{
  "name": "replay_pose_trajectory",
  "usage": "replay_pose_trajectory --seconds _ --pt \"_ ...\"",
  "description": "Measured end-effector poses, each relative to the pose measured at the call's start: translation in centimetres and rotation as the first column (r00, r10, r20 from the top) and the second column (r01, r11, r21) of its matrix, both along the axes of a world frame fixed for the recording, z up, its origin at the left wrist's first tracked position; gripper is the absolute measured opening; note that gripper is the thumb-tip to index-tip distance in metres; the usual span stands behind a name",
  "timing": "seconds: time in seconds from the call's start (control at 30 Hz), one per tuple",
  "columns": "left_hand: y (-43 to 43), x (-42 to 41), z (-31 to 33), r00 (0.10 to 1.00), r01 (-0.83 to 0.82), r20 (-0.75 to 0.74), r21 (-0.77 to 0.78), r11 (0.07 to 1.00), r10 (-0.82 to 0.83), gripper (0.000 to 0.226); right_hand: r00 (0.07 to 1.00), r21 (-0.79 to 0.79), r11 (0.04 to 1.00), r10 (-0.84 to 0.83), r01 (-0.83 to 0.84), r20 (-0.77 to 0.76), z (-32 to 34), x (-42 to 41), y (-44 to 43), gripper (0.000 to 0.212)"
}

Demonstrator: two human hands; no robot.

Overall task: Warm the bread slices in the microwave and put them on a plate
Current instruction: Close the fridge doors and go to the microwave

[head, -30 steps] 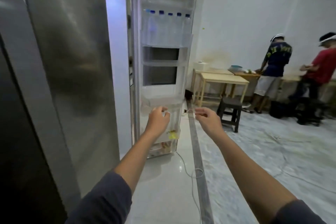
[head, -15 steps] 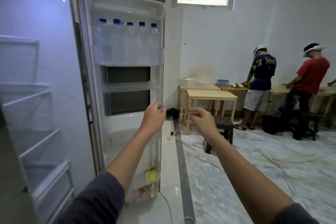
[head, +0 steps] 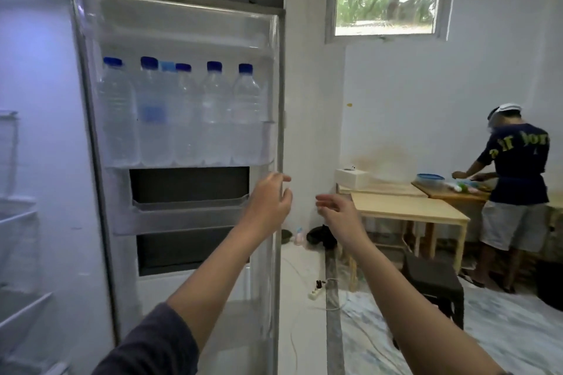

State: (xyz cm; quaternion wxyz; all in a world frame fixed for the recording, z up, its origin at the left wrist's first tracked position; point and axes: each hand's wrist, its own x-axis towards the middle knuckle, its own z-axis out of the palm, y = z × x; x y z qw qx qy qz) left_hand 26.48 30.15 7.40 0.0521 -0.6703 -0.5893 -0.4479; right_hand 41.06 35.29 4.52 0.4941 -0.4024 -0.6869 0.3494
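An open fridge door [head: 189,216] fills the left-centre of the head view, its upper shelf lined with several water bottles [head: 179,119] with blue caps. My left hand [head: 271,201] is raised at the door's right edge, fingers loosely curled and holding nothing. Just right of the door my right hand [head: 338,216] hovers in the air, relaxed and empty. No bread, microwave or plate is in view.
The fridge interior [head: 27,222] with bare shelves is at far left. Wooden tables [head: 408,207] stand against the back wall, where a person [head: 515,192] works. A dark stool [head: 432,286] and a power strip [head: 316,292] with cables lie on the floor.
The view has swung up and closer to the fridge door, which now appears more open. Both hands have risen from the lower door shelf to the middle shelf's height.
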Motion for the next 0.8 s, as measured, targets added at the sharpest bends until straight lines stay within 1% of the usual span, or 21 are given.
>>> replay_pose_trajectory --seconds 0.07,0.13,0.17,0.3,0.37,0.43,0.53,0.6,0.67,0.73,0.8 --pt "3.3 0.3 0.1 0.993 -0.056 -0.104 0.056 0.997 0.062 0.032 0.999 0.011 0.999 0.041 -0.041 -0.009 0.3 -0.7 4.8 0.028" --pt "6.8 0.5 0.6 0.958 -0.142 -0.227 0.152 0.978 0.174 0.033 0.994 0.043 0.994 0.104 -0.103 -0.019 1.0 -1.8 10.0 0.027" --pt "8.4 0.4 1.1 0.937 -0.185 -0.259 0.200 0.962 0.234 0.032 0.990 0.056 0.989 0.137 -0.136 -0.014 1.4 -2.5 12.3 0.027" --pt "14.0 -0.5 2.4 0.853 -0.333 -0.295 0.325 0.885 0.430 0.031 0.948 0.102 0.943 0.317 -0.316 0.009 3.6 -5.6 19.9 0.029" --pt "16.0 -1.7 2.4 0.771 -0.425 -0.331 0.368 0.827 0.543 0.033 0.930 0.118 0.923 0.366 -0.365 0.015 4.1 -7.1 23.3 0.031" --pt "17.2 -2.6 1.9 0.661 -0.496 -0.394 0.409 0.766 0.639 0.036 0.902 0.128 0.895 0.431 -0.427 -0.006 4.2 -8.7 26.1 0.035" --pt "17.9 -3.4 0.7 0.517 -0.544 -0.477 0.458 0.703 0.711 0.042 0.869 0.104 0.864 0.496 -0.492 -0.010 3.5 -11.3 29.2 0.050" --pt "18.1 -3.9 0.1 0.396 -0.579 -0.520 0.498 0.645 0.757 0.047 0.835 0.085 0.833 0.549 -0.546 -0.019 2.3 -13.1 30.5 0.061" --pt "18.3 -4.3 -0.4 0.286 -0.612 -0.541 0.532 0.585 0.791 0.055 0.793 0.048 0.794 0.608 -0.606 -0.044 0.9 -14.6 31.2 0.066" --pt "18.5 -4.4 -0.8 0.224 -0.624 -0.528 0.568 0.537 0.819 0.057 0.776 0.018 0.780 0.624 -0.625 -0.088 0.0 -15.1 31.1 0.064" --pt "18.7 -4.4 -1.2 0.187 -0.631 -0.515 0.590 0.504 0.837 0.056 0.772 0.007 0.782 0.617 -0.623 -0.150 -0.5 -15.0 31.1 0.063"
